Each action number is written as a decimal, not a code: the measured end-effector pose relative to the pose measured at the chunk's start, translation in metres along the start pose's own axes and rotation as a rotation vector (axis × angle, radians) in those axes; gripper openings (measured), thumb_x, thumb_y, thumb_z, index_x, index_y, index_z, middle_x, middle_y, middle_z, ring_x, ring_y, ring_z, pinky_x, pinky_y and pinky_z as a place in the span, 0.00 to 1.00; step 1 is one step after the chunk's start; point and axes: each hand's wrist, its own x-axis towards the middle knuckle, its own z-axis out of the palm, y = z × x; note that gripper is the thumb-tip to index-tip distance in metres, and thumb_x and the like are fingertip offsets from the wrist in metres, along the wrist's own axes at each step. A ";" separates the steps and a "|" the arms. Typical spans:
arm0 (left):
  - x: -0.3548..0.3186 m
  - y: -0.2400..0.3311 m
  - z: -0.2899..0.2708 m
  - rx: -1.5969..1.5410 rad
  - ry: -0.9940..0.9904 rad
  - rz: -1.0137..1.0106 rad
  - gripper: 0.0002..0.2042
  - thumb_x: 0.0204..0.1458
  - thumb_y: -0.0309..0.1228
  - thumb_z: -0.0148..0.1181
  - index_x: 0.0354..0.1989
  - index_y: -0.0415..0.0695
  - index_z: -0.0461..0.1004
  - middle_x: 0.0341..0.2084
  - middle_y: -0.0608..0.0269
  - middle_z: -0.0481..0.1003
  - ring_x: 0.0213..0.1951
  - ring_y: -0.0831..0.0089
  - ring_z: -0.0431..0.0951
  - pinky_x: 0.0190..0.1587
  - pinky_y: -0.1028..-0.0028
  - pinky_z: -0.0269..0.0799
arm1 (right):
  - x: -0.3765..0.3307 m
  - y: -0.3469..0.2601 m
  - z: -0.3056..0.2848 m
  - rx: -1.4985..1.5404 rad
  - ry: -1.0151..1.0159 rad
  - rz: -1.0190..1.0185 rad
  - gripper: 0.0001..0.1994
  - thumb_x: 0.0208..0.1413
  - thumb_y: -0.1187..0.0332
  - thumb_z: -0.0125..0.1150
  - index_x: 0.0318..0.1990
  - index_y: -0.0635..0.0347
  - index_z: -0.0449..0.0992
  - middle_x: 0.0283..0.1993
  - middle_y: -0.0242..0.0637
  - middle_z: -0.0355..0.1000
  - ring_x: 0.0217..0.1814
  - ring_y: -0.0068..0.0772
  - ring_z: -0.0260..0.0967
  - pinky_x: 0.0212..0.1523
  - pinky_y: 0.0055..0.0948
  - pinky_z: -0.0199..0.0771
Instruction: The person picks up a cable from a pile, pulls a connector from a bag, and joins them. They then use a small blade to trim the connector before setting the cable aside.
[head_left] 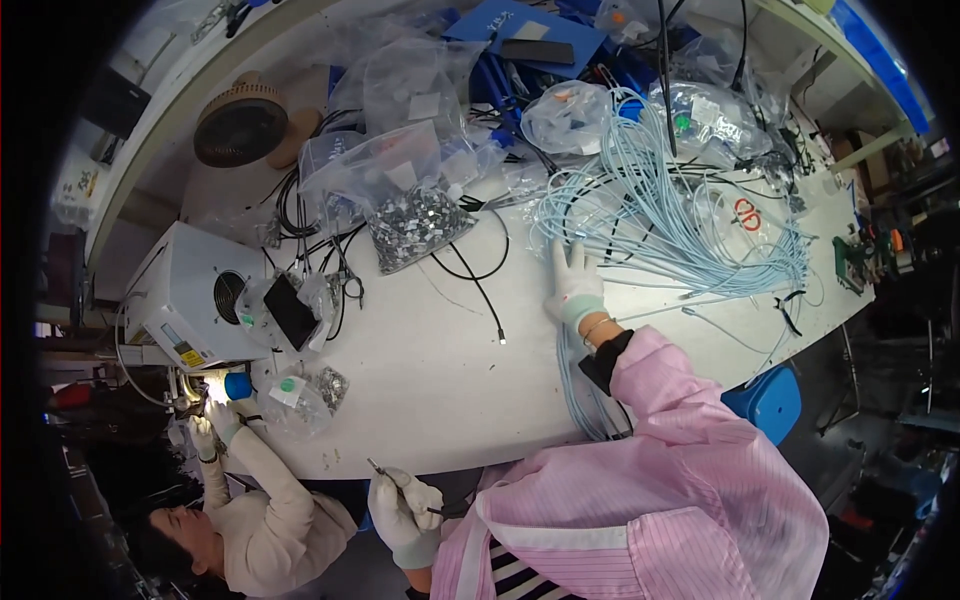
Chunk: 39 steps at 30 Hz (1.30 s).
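My left hand (403,515), in a white glove, is closed just off the table's front edge. A slim dark cable (437,511) passes through its fingers, and a metallic plug-like tip (376,466) sticks out above them. My right hand (575,285), also gloved, lies on the white table (430,370) with its fingers stretched out. Its fingertips reach the near left edge of a big tangle of light blue cables (690,235); whether they press on a strand I cannot tell. One bundle of these cables (575,390) runs under my right wrist toward the front edge.
A clear bag of small metal connectors (415,225) sits mid-table, with a black cable (485,300) beside it. Left stand a white machine box (190,295) and a fan (240,125). A co-worker in beige (285,500) works there. A blue stool (770,405) stands at right.
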 end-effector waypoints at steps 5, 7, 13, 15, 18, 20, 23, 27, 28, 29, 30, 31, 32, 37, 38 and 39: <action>0.006 -0.002 -0.002 0.011 0.000 0.015 0.13 0.58 0.34 0.33 0.35 0.39 0.63 0.13 0.63 0.65 0.02 0.82 0.48 0.03 0.81 0.45 | 0.020 0.046 0.025 0.309 0.138 -0.047 0.32 0.35 0.76 0.51 0.55 0.57 0.56 0.52 0.51 0.56 0.53 0.49 0.55 0.51 0.35 0.59; 0.010 -0.001 -0.002 0.013 0.004 0.017 0.13 0.58 0.34 0.33 0.34 0.39 0.63 0.13 0.63 0.65 0.02 0.82 0.48 0.03 0.81 0.45 | 0.021 0.069 0.029 0.615 0.357 0.013 0.30 0.32 0.81 0.49 0.52 0.59 0.62 0.48 0.50 0.60 0.51 0.46 0.58 0.50 0.33 0.59; 0.015 -0.001 -0.003 -0.013 0.040 0.011 0.12 0.58 0.34 0.34 0.34 0.40 0.64 0.13 0.63 0.65 0.03 0.81 0.50 0.04 0.81 0.46 | 0.000 0.086 0.002 1.203 0.644 0.136 0.29 0.32 0.83 0.45 0.51 0.67 0.62 0.49 0.42 0.62 0.49 0.34 0.61 0.47 0.25 0.62; 0.018 -0.001 -0.003 -0.015 0.042 0.006 0.12 0.58 0.34 0.34 0.34 0.39 0.64 0.13 0.64 0.65 0.03 0.81 0.50 0.04 0.81 0.47 | -0.001 0.086 0.001 1.374 0.646 0.212 0.28 0.33 0.84 0.45 0.51 0.68 0.62 0.49 0.41 0.62 0.49 0.32 0.61 0.46 0.23 0.63; 0.020 0.001 -0.002 -0.012 0.049 0.008 0.12 0.58 0.34 0.34 0.34 0.39 0.64 0.13 0.64 0.64 0.03 0.81 0.51 0.04 0.81 0.47 | 0.001 0.080 0.003 1.249 0.707 0.152 0.26 0.36 0.80 0.50 0.50 0.65 0.64 0.51 0.42 0.62 0.49 0.34 0.62 0.46 0.25 0.64; 0.017 0.002 -0.002 0.007 0.094 0.020 0.12 0.57 0.34 0.36 0.34 0.40 0.64 0.12 0.64 0.64 0.04 0.80 0.52 0.05 0.81 0.48 | 0.005 0.079 0.004 1.058 0.586 0.098 0.25 0.36 0.78 0.51 0.49 0.64 0.65 0.51 0.43 0.61 0.50 0.36 0.62 0.46 0.26 0.64; 0.014 0.004 -0.001 0.037 0.160 0.039 0.12 0.57 0.35 0.37 0.33 0.40 0.64 0.11 0.65 0.63 0.05 0.80 0.53 0.06 0.81 0.48 | 0.009 0.075 0.001 0.682 0.337 -0.037 0.23 0.38 0.73 0.55 0.48 0.62 0.67 0.52 0.46 0.61 0.52 0.40 0.61 0.47 0.28 0.64; 0.015 0.004 0.003 0.079 0.223 0.017 0.12 0.56 0.37 0.39 0.32 0.42 0.64 0.10 0.66 0.62 0.05 0.79 0.54 0.07 0.82 0.49 | 0.003 0.048 -0.036 0.188 0.198 -0.157 0.21 0.41 0.64 0.57 0.46 0.59 0.69 0.54 0.49 0.59 0.53 0.47 0.60 0.48 0.33 0.63; 0.018 0.003 0.005 0.083 0.211 -0.016 0.12 0.56 0.38 0.40 0.31 0.42 0.64 0.09 0.66 0.62 0.06 0.79 0.54 0.08 0.82 0.48 | 0.002 0.044 -0.048 0.188 0.221 -0.166 0.21 0.41 0.63 0.56 0.46 0.59 0.69 0.54 0.49 0.59 0.53 0.48 0.60 0.49 0.34 0.63; 0.021 0.001 0.007 0.084 0.190 -0.056 0.12 0.55 0.39 0.40 0.31 0.43 0.64 0.09 0.66 0.61 0.06 0.79 0.54 0.08 0.82 0.48 | 0.001 0.044 -0.059 0.184 0.250 -0.167 0.21 0.42 0.62 0.56 0.46 0.59 0.68 0.54 0.49 0.59 0.52 0.49 0.60 0.49 0.35 0.62; 0.022 0.001 0.008 0.081 0.166 -0.071 0.12 0.55 0.39 0.40 0.31 0.43 0.64 0.09 0.66 0.61 0.06 0.79 0.54 0.08 0.82 0.48 | 0.003 0.044 -0.068 0.173 0.263 -0.144 0.21 0.42 0.62 0.56 0.46 0.59 0.68 0.54 0.49 0.59 0.52 0.49 0.60 0.49 0.35 0.62; 0.021 0.001 0.011 0.136 0.326 -0.097 0.11 0.55 0.37 0.42 0.31 0.41 0.64 0.09 0.65 0.61 0.07 0.79 0.54 0.09 0.81 0.48 | 0.009 0.042 -0.080 0.247 0.165 -0.241 0.21 0.42 0.64 0.56 0.46 0.59 0.68 0.54 0.49 0.59 0.52 0.49 0.60 0.49 0.34 0.62; 0.020 -0.002 0.010 0.194 0.474 -0.130 0.11 0.54 0.36 0.43 0.30 0.40 0.63 0.09 0.64 0.61 0.08 0.78 0.53 0.10 0.80 0.48 | 0.015 0.041 -0.094 0.314 0.072 -0.327 0.20 0.42 0.66 0.56 0.46 0.58 0.68 0.54 0.48 0.59 0.52 0.49 0.60 0.49 0.34 0.63; -0.009 0.011 -0.040 -0.049 0.357 -0.124 0.14 0.56 0.44 0.36 0.31 0.47 0.64 0.09 0.68 0.61 0.05 0.80 0.51 0.04 0.82 0.45 | 0.003 0.035 -0.107 0.517 0.861 -0.311 0.24 0.44 0.73 0.53 0.52 0.67 0.59 0.56 0.50 0.56 0.58 0.51 0.52 0.57 0.38 0.51; -0.002 0.006 -0.031 -0.028 0.340 -0.126 0.15 0.57 0.43 0.34 0.32 0.47 0.64 0.10 0.68 0.62 0.04 0.81 0.51 0.04 0.82 0.45 | 0.001 0.065 -0.053 0.456 0.822 -0.318 0.26 0.45 0.72 0.52 0.54 0.68 0.56 0.57 0.51 0.54 0.60 0.52 0.48 0.59 0.40 0.46; -0.002 0.004 -0.022 0.006 0.341 -0.120 0.15 0.57 0.43 0.33 0.33 0.48 0.64 0.10 0.68 0.62 0.04 0.81 0.50 0.03 0.82 0.44 | -0.005 0.087 -0.007 0.204 0.520 -0.316 0.28 0.45 0.69 0.52 0.55 0.67 0.54 0.58 0.52 0.52 0.61 0.52 0.45 0.60 0.43 0.42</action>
